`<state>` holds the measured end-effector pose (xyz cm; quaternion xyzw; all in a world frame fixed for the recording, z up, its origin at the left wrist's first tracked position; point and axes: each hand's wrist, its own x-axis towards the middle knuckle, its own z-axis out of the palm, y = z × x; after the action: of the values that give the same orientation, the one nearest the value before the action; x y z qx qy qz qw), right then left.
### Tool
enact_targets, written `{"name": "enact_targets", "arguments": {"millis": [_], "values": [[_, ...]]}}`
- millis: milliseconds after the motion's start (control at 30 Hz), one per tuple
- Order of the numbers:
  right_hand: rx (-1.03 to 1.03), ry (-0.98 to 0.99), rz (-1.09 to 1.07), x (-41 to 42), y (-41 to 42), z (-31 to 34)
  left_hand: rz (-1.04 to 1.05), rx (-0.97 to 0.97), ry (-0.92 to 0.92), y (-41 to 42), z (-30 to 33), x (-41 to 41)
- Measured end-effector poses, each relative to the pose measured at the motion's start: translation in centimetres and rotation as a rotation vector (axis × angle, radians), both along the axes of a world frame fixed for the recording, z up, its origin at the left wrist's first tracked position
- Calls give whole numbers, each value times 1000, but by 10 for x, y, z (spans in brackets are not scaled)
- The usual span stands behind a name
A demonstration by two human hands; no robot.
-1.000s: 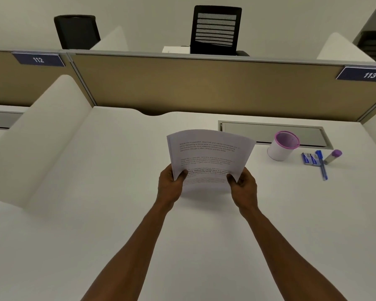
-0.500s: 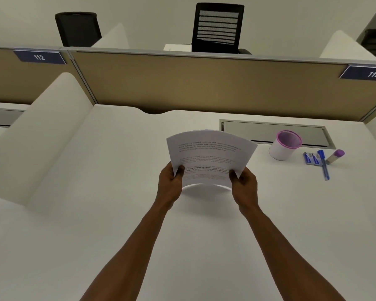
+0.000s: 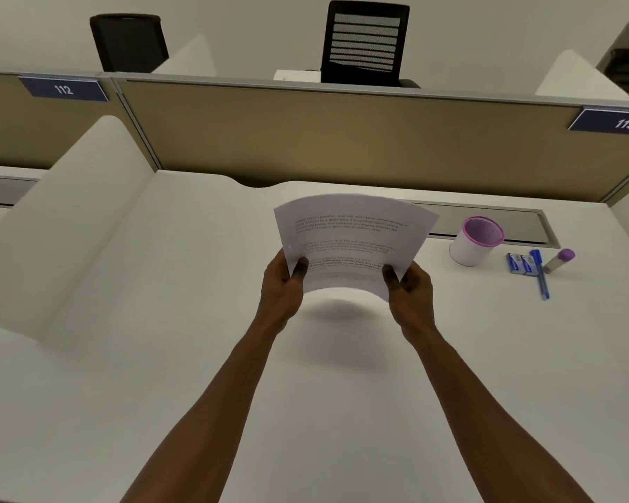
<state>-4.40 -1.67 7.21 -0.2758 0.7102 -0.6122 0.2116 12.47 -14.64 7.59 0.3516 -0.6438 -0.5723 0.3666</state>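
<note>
A: Two hands on it? And where is the printed paper (image 3: 353,241)?

B: Both, yes. It is held up off the white desk (image 3: 197,357), straight ahead of the person and near the middle of the view. It is bowed, so its lower edge arches upward between the hands. The printed side faces the camera, but the lines are too blurred to read. I cannot tell whether it is one sheet or several.

A: How do the hands hold it?

B: The left hand (image 3: 282,288) grips the lower left corner, with the thumb on the printed face and the fingers behind. The right hand (image 3: 411,290) grips the lower right corner the same way.

A: What lies around?

B: To the right, apart from the paper, a white cup with a pink rim (image 3: 474,243) stands upright on the desk. Farther right lie small blue boxes (image 3: 521,263), a blue pen (image 3: 541,275) just beside them and a purple-capped tube (image 3: 559,261). A grey panel (image 3: 487,221) is set into the desk behind the cup. A tan partition (image 3: 342,139) closes the far edge, and two black chairs (image 3: 365,43) stand beyond it.
</note>
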Motion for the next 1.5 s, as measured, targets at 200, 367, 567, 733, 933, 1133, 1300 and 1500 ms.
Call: {"name": "enact_targets", "arguments": {"millis": [200, 367, 567, 733, 933, 1133, 1300, 1500], "values": [[-60, 115, 33, -8, -13, 26, 0, 11, 154, -24, 26, 0], [-71, 96, 32, -11, -17, 34, 3, 45, 163, -34, 21, 9], [-56, 62, 55, -14, -36, 38, 12, -43, -4, -44, 16, 9], [-68, -24, 77, -27, -75, 57, 85, -108, -14, -83, 34, -2], [-25, -187, -56, -31, -137, 58, 193, -43, -78, -137, 45, -16], [57, -263, -212, -25, -192, 29, 278, 72, -260, -182, 26, -20], [221, -272, -290, -21, -220, -10, 303, 83, -376, -200, -8, -26], [342, -264, -324, -24, -241, -52, 237, 111, -550, -213, -46, -36]]}}
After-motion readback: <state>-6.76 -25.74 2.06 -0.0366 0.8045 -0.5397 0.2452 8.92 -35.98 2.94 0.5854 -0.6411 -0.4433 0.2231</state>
